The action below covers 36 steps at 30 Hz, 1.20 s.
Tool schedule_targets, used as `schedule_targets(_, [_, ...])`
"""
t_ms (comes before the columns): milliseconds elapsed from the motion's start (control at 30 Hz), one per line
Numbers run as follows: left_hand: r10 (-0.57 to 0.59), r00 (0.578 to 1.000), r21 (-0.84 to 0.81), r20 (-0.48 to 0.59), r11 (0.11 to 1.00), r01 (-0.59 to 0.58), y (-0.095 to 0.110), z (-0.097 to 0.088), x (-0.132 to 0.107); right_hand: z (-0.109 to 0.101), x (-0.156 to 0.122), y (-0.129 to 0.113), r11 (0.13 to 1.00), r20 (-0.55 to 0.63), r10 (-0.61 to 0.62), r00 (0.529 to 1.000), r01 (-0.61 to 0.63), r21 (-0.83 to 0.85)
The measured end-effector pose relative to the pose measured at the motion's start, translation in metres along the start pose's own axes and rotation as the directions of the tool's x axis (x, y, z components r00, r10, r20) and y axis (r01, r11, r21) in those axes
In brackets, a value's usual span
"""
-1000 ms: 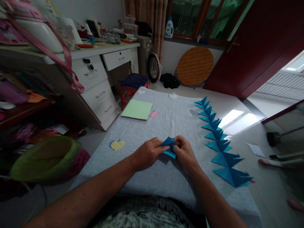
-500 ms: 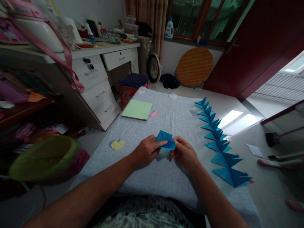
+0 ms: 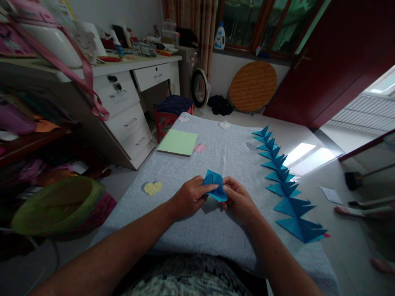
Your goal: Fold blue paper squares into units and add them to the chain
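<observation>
Both my hands hold a folded blue paper piece (image 3: 215, 184) just above the pale grey quilted cloth (image 3: 216, 156) on the table. My left hand (image 3: 188, 197) pinches its left side with thumb and fingers closed. My right hand (image 3: 239, 199) grips its right corner, fingers closed too. Along the cloth's right edge runs a row of several folded blue paper triangles (image 3: 285, 189), slotted one into another.
A stack of light green paper (image 3: 178, 142) lies at the cloth's far left, with a pink scrap (image 3: 200, 148) beside it and a yellow heart patch (image 3: 153, 188) nearer. A white desk with drawers (image 3: 123, 107) stands left, a green bag (image 3: 55, 203) below it, a red stool (image 3: 168, 113) behind.
The blue piece has been lifted off the cloth and turned between my fingers; both hands have shifted slightly closer together. The row of triangles has not moved.
</observation>
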<state>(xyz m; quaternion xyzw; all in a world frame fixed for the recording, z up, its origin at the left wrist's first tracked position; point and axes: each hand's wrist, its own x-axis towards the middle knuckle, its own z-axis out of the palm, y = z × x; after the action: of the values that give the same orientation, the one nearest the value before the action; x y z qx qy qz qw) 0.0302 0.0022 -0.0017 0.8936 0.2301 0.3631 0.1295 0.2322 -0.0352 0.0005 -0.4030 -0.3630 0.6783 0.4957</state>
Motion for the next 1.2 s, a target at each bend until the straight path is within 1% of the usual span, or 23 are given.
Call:
schedule_targets(133, [0.001, 1.0, -0.009, -0.001, 1.0, -0.001, -0.0004, 0.0005, -0.0011, -0.0009, -0.0004, 0.0019, 1.0, 0.0, 0.012, 1.0, -0.012, 0.009])
schedule_targets(400, [-0.019, 1.0, -0.077, 0.018, 0.997, 0.021, -0.0006, -0.0013, -0.0019, 0.0007, -0.001, 0.001, 0.999, 0.009, 0.017, 1.0, -0.016, -0.045])
schedule_targets(567, [-0.039, 0.999, -0.092, 0.023, 0.995, 0.041, 0.0, -0.0026, -0.0027, 0.002, -0.0009, 0.0001, 0.997, 0.007, 0.027, 1.0, -0.027, -0.066])
schedule_targets(933, [-0.012, 0.999, -0.086, 0.048, 0.996, 0.016, 0.0006, -0.0021, -0.0021, 0.0048, -0.0002, -0.0053, 0.982, 0.016, 0.052, 0.999, -0.049, -0.181])
schedule_targets(1100, [0.0, 0.999, -0.084, 0.051, 0.996, 0.005, -0.0001, -0.0018, -0.0024, 0.0057, 0.0003, -0.0046, 0.979, 0.007, 0.057, 0.998, -0.054, -0.196])
schedule_targets(1200, [0.001, 0.998, -0.115, 0.069, 0.993, 0.007, 0.0, -0.002, -0.0019, 0.0058, 0.0002, -0.0046, 0.976, 0.0, 0.063, 0.998, -0.061, -0.207])
